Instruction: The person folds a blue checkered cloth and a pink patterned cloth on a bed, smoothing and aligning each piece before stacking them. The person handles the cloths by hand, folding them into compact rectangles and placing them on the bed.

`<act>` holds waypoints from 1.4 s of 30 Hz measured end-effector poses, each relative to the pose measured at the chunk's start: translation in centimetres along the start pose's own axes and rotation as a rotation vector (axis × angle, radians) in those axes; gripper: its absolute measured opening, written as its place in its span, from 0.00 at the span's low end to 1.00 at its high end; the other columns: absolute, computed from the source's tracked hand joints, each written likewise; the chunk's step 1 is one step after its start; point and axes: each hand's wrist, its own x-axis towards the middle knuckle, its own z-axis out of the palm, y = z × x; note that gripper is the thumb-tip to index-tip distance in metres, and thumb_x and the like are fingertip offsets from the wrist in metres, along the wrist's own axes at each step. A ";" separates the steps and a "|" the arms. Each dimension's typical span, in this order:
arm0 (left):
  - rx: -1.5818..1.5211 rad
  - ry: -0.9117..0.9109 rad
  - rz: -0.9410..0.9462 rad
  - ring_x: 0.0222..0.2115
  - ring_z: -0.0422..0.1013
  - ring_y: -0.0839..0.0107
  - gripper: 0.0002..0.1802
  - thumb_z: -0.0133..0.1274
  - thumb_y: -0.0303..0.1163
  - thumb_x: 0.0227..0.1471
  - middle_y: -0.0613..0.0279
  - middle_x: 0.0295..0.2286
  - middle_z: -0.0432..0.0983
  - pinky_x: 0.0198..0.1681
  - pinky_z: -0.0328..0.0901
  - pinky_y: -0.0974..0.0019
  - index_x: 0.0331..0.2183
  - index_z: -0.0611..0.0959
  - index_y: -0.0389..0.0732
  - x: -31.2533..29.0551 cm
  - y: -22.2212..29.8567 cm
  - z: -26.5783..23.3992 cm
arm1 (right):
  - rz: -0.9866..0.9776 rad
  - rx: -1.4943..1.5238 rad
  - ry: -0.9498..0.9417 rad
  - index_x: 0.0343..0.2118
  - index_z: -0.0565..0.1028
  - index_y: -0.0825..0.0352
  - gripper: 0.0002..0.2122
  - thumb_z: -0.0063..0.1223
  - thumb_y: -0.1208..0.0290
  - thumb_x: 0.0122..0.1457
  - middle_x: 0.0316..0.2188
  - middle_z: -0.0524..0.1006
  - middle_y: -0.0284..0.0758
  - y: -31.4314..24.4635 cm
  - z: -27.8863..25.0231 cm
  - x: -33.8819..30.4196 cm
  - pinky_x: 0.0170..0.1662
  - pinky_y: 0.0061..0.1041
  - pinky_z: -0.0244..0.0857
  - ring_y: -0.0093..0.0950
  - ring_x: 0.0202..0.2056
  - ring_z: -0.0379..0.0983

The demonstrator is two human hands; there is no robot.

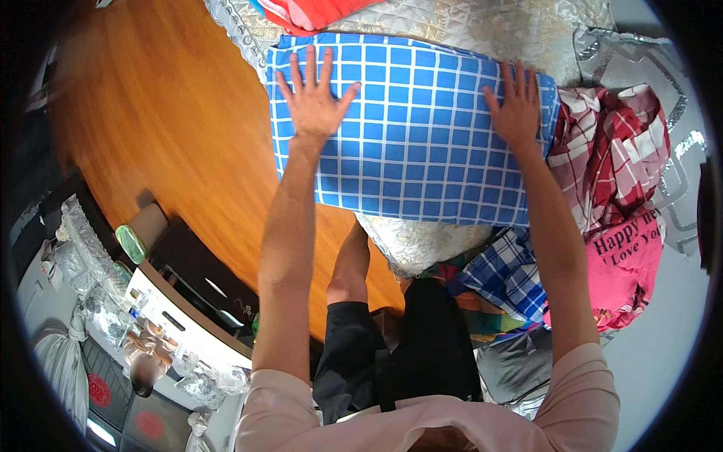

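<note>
A folded blue cloth with a white grid pattern [414, 128] lies spread as a wide rectangle in front of me, its near edge sagging slightly over the edge of a cream quilted cover. My left hand [316, 105] rests flat on its far left part, fingers spread. On its right part, my right hand [517, 109] lies palm down with the fingers stretched forward and the thumb apart. Neither hand grips the cloth. What kind of cloth piece it is, I cannot tell.
A quilted cream bedcover [482, 22] runs beneath. Red plaid cloth [610, 151], a pink printed garment [625, 271] and blue plaid cloth [508, 275] are heaped at the right. Red-orange fabric [316, 13] lies beyond. Wooden floor [181, 113] stretches left, with a dark cabinet [199, 279].
</note>
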 end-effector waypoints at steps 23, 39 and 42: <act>-2.370 0.291 -1.207 0.51 0.63 0.65 0.33 0.57 0.39 0.50 0.59 0.51 0.65 0.55 0.60 0.59 0.54 0.64 0.38 -22.4 -2.0 -0.1 | 0.705 0.568 -0.171 0.55 0.57 0.75 0.38 0.62 0.54 0.48 0.52 0.63 0.54 -0.8 -7.2 -18.3 0.55 0.37 0.54 0.46 0.53 0.61; -1.620 0.178 -1.214 0.50 0.62 0.61 0.36 0.60 0.32 0.47 0.56 0.51 0.64 0.49 0.63 0.60 0.54 0.61 0.36 -21.8 -0.8 -1.3 | 0.629 0.674 -0.356 0.52 0.60 0.73 0.29 0.59 0.64 0.52 0.47 0.68 0.47 3.4 -8.4 -19.3 0.50 0.34 0.60 0.38 0.48 0.66; -1.261 0.086 -1.060 0.52 0.61 0.60 0.46 0.65 0.37 0.42 0.50 0.52 0.62 0.52 0.60 0.60 0.56 0.58 0.33 -19.5 -3.8 -1.0 | 0.512 0.495 -0.165 0.52 0.61 0.74 0.28 0.58 0.64 0.52 0.48 0.67 0.50 1.9 -8.6 -16.6 0.51 0.35 0.59 0.43 0.49 0.64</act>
